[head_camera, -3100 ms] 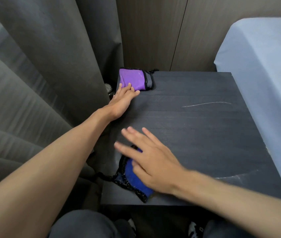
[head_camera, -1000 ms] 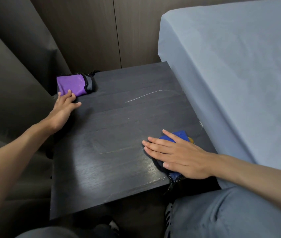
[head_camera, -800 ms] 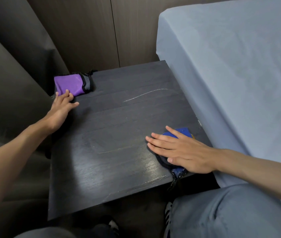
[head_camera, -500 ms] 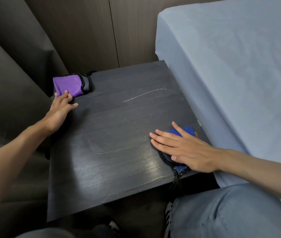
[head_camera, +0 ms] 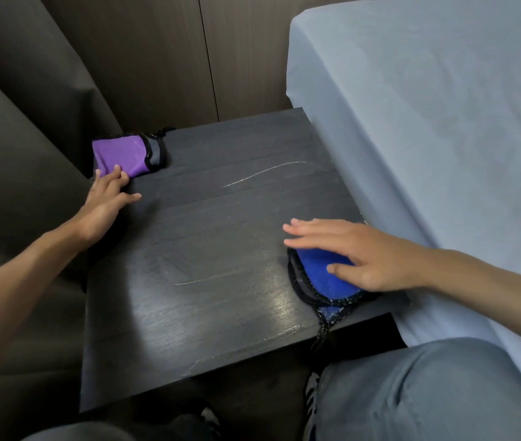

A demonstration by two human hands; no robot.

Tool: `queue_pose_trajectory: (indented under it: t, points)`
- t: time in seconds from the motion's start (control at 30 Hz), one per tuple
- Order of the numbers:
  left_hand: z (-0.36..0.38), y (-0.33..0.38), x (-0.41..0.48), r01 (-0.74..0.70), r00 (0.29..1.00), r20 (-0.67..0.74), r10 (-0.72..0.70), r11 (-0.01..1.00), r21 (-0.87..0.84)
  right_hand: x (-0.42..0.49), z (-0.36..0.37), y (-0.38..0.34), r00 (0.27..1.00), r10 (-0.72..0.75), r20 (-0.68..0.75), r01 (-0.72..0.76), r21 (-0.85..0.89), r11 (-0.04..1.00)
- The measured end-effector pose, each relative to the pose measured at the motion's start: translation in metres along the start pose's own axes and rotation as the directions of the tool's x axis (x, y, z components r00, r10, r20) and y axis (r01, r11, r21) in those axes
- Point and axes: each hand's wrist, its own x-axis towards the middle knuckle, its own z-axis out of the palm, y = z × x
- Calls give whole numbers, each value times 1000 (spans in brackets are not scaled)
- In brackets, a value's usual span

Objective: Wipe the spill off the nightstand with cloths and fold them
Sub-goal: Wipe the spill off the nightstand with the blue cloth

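Fingers (head_camera: 311, 225) straight, right hand (head_camera: 370, 253) on black-edged blue cloth (head_camera: 319, 276), seemingly folded.

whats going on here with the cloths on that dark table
A person sits at a dark nightstand beside a bed. Their right hand lies flat on a blue cloth at the near right corner, seemingly wiping. The left hand rests open at the far left corner, fingertips touching a folded purple cloth.
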Motion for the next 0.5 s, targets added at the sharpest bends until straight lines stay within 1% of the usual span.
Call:
queue_pose_trajectory:
  t: [0.03, 0.07, 0.1, 0.13, 0.27, 0.4, 0.5]
  points:
    - [0, -1, 1, -2, 1000, -2, 2, 1000, -1, 2, 4, 1, 996, -77, 45, 84, -169, 982]
    - [1, -1, 1, -1, 1000, -5, 1, 1000, -4, 3, 13, 3, 986, -124, 111, 153, -311, 938]
    - [1, 0, 1, 5, 1000, -9, -5, 1000, -10, 4, 23, 6, 977, -125, 170, 185, -404, 896]
    - [1, 0, 1, 11, 1000, -12, -11, 1000, -13, 3, 32, 8, 976, -104, 194, 183, -452, 873]
    - [0, 0, 0, 1, 1000, -5, -1, 1000, 0, 1, 41, 13, 984, -57, 170, 136, -499, 856]
    - [1, 2, 0, 9, 1000, 4, -9, 1000, -12, 1, 39, 12, 984, -36, 174, 120, -502, 857]
    - [2, 0, 0, 4, 1000, -2, -4, 1000, -9, 2, 37, 14, 991, -2, 135, 72, -518, 852]
